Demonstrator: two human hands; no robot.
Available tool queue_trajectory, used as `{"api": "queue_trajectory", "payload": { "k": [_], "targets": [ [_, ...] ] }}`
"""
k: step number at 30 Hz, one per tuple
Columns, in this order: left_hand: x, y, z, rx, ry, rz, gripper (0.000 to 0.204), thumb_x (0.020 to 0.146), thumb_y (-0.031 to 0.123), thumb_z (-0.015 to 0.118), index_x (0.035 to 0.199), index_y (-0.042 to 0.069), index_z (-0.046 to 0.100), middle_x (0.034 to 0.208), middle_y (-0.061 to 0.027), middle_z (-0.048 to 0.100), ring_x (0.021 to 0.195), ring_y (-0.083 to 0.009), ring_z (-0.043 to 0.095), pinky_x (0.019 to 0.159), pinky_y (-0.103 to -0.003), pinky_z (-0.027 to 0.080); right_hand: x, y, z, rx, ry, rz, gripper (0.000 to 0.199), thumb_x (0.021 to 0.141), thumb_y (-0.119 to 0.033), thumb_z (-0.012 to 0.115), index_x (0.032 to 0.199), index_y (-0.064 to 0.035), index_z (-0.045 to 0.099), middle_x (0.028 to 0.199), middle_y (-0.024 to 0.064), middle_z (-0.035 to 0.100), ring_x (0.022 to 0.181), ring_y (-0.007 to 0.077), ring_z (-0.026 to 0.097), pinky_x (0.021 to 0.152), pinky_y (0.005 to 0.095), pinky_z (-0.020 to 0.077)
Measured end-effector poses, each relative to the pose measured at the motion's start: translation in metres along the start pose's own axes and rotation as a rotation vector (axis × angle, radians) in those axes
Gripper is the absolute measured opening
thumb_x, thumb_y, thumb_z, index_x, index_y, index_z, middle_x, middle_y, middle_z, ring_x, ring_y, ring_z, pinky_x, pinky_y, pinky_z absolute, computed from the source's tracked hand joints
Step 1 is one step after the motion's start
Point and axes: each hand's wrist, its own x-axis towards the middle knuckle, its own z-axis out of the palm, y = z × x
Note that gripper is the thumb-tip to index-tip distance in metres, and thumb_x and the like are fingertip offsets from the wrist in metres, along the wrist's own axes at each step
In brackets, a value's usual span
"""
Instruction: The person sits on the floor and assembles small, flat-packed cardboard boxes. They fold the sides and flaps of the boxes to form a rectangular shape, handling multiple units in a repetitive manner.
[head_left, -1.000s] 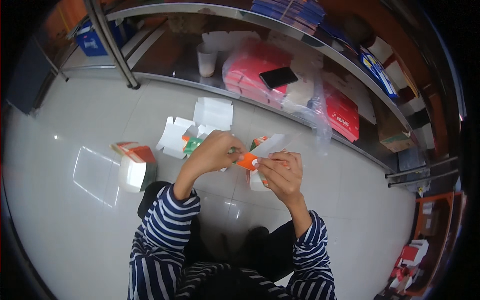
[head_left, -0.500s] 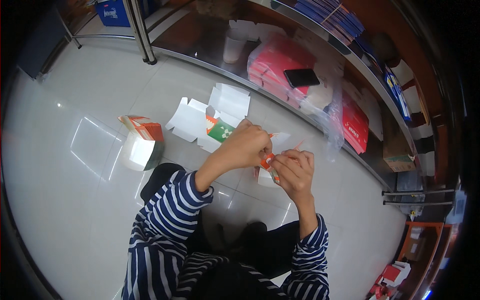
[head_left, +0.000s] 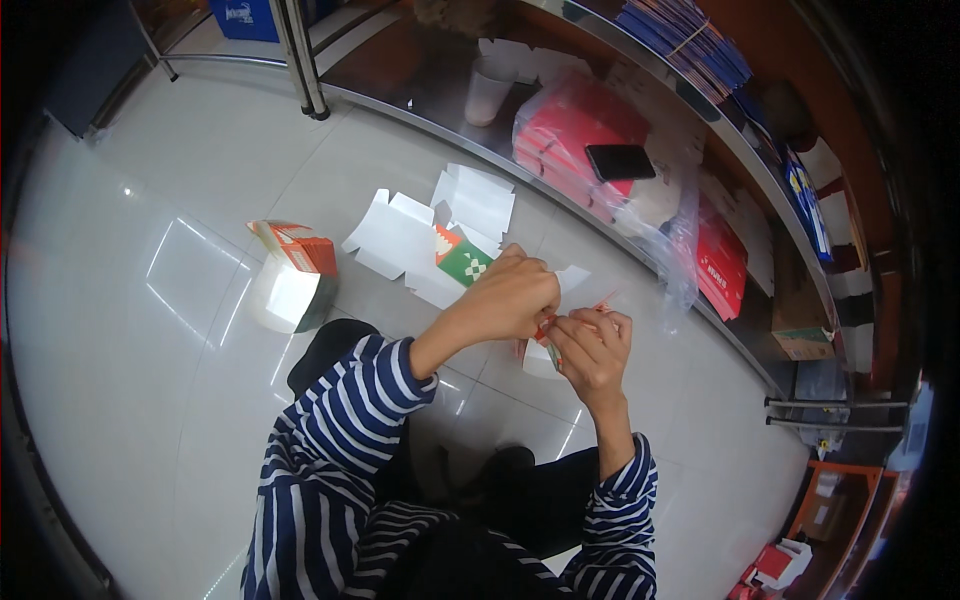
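Left hand [head_left: 515,298] and right hand [head_left: 592,345] both pinched shut on the small orange-white carton [head_left: 548,340], held between them above the floor. Carton sits at 4 o'clock from left fingers, 10 o'clock from right; right is nearer. Long axis unclear, mostly hidden.

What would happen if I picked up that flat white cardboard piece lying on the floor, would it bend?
The flat white cardboard piece looks like a thin unfolded box, so it would probably flop along its creases. It seems light for its size. On the shiny tiled floor it would likely slide easily when pushed. The folded box nearby looks stiffer.
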Motion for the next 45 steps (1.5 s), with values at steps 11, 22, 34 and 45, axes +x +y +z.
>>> {"api": "queue_trajectory", "payload": {
  "k": [11, 22, 34, 45],
  "targets": [
    [0.002, 0.001, -0.001, 0.071, -0.056, -0.006, 0.009, 0.060, 0.015, 0.070, 0.061, 0.007, 0.066, 0.064, -0.0102, 0.058, 0.072, -0.0236, 0.054, 0.075, -0.034, 0.035, -0.001, -0.001, 0.008, 0.052, 0.013, 0.031, 0.017, 0.059, -0.007, 0.067, 0.075, -0.0098, 0.064, 0.078, -0.0013, 0.062, 0.079, 0.0164, 0.057, 0.068, 0.0312, 0.0364],
    [-0.002, 0.002, 0.011, 0.283, -0.026, 0.034, 0.011, 0.062, 0.016, 0.067, 0.060, 0.006, 0.063, 0.065, -0.0099, 0.058, 0.072, -0.0240, 0.056, 0.073, -0.035, 0.036, 0.003, 0.009, -0.001, 0.202, -0.125, 0.085, 0.013, 0.068, -0.009, 0.062, 0.080, -0.0091, 0.063, 0.077, 0.0010, 0.058, 0.072, 0.0176, 0.055, 0.063, 0.0320, 0.0370],
    [-0.006, -0.004, -0.001, 0.238, -0.080, 0.067, 0.011, 0.064, 0.012, 0.068, 0.073, 0.008, 0.062, 0.072, -0.0030, 0.059, 0.086, -0.0196, 0.052, 0.083, -0.040, 0.030, 0.008, -0.002, 0.007, 0.079, -0.047, 0.614, 0.067, 0.060, -0.026, 0.078, 0.115, -0.0072, 0.045, 0.124, 0.0183, 0.035, 0.111, 0.0354, 0.038, 0.088, 0.0432, 0.0310],
    [-0.015, -0.016, -0.035, 0.082, -0.028, -0.031, 0.015, 0.072, 0.012, 0.062, 0.087, 0.009, 0.063, 0.083, -0.0030, 0.060, 0.104, -0.0194, 0.046, 0.090, -0.054, 0.020, 0.005, 0.025, -0.019, 0.523, 0.163, 0.812, 0.054, 0.070, -0.029, 0.073, 0.114, -0.0069, 0.052, 0.108, 0.0112, 0.052, 0.101, 0.0259, 0.047, 0.096, 0.0442, 0.0273]
  ]
}}
